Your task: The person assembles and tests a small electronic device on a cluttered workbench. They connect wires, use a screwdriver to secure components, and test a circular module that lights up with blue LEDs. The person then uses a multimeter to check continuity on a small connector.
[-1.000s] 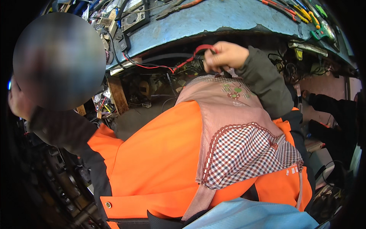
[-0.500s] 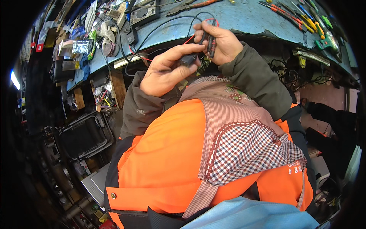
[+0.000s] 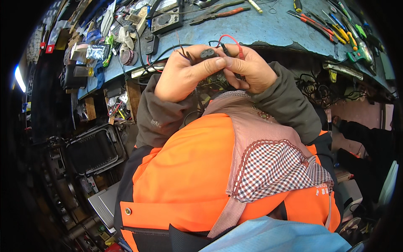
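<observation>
Both my hands meet in front of my chest at the workbench's near edge. My left hand (image 3: pixel 180 75) is closed on a black cord connector (image 3: pixel 208 53) with a two-hole end, thumb lying along it. My right hand (image 3: pixel 252 69) is curled round the multimeter probes; a red probe lead (image 3: pixel 241 52) loops up from its fingers, beside a black one. The probe tips are mostly hidden between the hands. Up on the bench to the left lies the multimeter (image 3: pixel 167 23), with a black plug-like block (image 3: pixel 151 44) nearer to me.
Red-handled pliers (image 3: pixel 222 15) lie on the blue bench top (image 3: pixel 264 27). Screwdrivers (image 3: pixel 312 26) and other tools crowd the right end. Packets, a wire spool (image 3: pixel 128 56) and clutter fill the left end. Tangled cables (image 3: pixel 315 86) hang under the bench.
My hands have come together. The connector's holed end has turned up into view, and the probes, upright with tips showing before, are now lower and mostly hidden in my right hand.
</observation>
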Motion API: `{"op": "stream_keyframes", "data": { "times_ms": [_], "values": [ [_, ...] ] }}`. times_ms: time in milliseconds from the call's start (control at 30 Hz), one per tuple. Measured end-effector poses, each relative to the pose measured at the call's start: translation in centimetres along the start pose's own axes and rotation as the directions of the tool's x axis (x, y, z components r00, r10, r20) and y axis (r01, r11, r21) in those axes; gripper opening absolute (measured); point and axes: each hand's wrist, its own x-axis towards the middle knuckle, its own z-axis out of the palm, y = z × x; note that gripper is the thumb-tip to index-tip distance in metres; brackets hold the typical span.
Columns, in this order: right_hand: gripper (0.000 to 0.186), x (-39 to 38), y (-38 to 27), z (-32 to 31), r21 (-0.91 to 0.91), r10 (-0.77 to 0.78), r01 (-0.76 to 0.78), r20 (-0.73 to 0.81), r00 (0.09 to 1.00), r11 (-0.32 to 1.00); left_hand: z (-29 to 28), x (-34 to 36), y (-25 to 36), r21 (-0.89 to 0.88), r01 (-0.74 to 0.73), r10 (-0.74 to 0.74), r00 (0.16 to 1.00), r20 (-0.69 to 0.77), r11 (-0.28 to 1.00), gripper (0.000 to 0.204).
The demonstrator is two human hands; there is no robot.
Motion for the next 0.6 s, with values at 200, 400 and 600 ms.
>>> {"op": "stream_keyframes", "data": {
  "times_ms": [200,400,600],
  "values": [
    [0.026,0.7,1.7,-4.3,0.380,-0.035,0.097,-0.167,0.985,0.920,-1.3,0.2,-1.2,0.200,0.257,-0.274,0.960,0.063,0.946,0.023],
    [0.022,0.1,1.0,-1.3,0.274,-0.029,0.025,0.009,1.000,0.961,-2.0,0.9,-4.0,0.398,0.401,-0.480,0.869,0.121,0.825,0.031],
    [0.015,0.8,2.1,-1.0,0.101,-0.029,0.045,-0.161,0.986,0.994,-2.0,1.8,-7.7,0.394,0.491,-0.580,0.802,0.146,0.777,0.021]
  ]
}}
